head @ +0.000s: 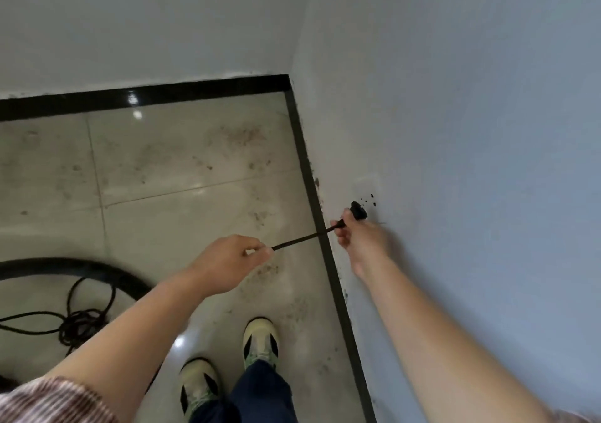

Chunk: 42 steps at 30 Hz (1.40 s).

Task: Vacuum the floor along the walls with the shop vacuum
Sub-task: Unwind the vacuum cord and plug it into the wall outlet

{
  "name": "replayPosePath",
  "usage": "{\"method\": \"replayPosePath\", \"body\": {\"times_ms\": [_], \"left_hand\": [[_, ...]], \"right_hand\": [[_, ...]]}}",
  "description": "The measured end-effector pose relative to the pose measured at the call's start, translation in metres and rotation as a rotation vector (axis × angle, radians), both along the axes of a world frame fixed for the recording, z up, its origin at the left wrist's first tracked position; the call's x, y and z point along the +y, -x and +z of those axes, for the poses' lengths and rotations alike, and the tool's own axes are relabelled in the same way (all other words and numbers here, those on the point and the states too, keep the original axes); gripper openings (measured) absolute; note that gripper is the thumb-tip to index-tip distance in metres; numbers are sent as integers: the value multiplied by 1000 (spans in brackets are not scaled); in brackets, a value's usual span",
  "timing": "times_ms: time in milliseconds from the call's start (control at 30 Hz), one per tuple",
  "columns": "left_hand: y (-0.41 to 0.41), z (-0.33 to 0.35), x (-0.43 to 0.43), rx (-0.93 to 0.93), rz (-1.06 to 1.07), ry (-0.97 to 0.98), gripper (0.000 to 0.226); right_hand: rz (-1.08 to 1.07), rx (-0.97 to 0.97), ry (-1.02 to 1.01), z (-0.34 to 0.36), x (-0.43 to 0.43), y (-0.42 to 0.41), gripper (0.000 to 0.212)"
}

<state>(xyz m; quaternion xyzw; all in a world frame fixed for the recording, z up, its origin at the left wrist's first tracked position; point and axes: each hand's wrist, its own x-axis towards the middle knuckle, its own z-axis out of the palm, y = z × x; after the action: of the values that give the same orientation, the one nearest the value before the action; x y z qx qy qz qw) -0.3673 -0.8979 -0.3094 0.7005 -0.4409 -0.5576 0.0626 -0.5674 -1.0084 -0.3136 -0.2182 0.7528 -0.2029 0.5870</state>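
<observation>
My right hand (pixel 359 237) grips a black power plug (pixel 358 210) just below a white wall socket (pixel 367 191) low on the right wall. The black cord (pixel 299 240) runs taut from the plug to my left hand (pixel 227 261), which pinches it above the floor. A thick black vacuum hose (pixel 81 268) curves across the floor at the lower left. The vacuum itself is out of view.
More black cord lies in a loose tangle (pixel 78 323) on the floor at the left. Dusty beige tiles (pixel 195 169) meet a black skirting (pixel 312 175) in the corner of two white walls. My two feet in pale shoes (pixel 260 341) stand near the right wall.
</observation>
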Motion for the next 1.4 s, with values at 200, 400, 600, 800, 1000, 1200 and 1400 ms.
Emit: {"method": "replayPosePath", "body": {"times_ms": [200,400,600,800,1000,1200,1400], "left_hand": [[18,-29,-20,-81,164,108,37],[8,-29,-28,-72,206,116,25],[6,-20,-34,-54,173,78,24],[9,-19,-36,-61,159,55,23],[16,-17,-38,-54,147,54,19],[22,-23,-37,-59,146,34,19],[25,-25,-31,-85,174,89,19]], "right_hand": [[-218,-178,75,-28,-4,-1,26],[-365,-177,151,-22,-14,-21,28],[-484,-139,199,-21,-12,-26,28],[-521,-172,150,-19,-17,-24,27],[-593,-252,70,-9,-26,-14,21],[-493,-111,85,-9,-31,-11,30],[-522,-79,83,-7,-30,-16,29]]}}
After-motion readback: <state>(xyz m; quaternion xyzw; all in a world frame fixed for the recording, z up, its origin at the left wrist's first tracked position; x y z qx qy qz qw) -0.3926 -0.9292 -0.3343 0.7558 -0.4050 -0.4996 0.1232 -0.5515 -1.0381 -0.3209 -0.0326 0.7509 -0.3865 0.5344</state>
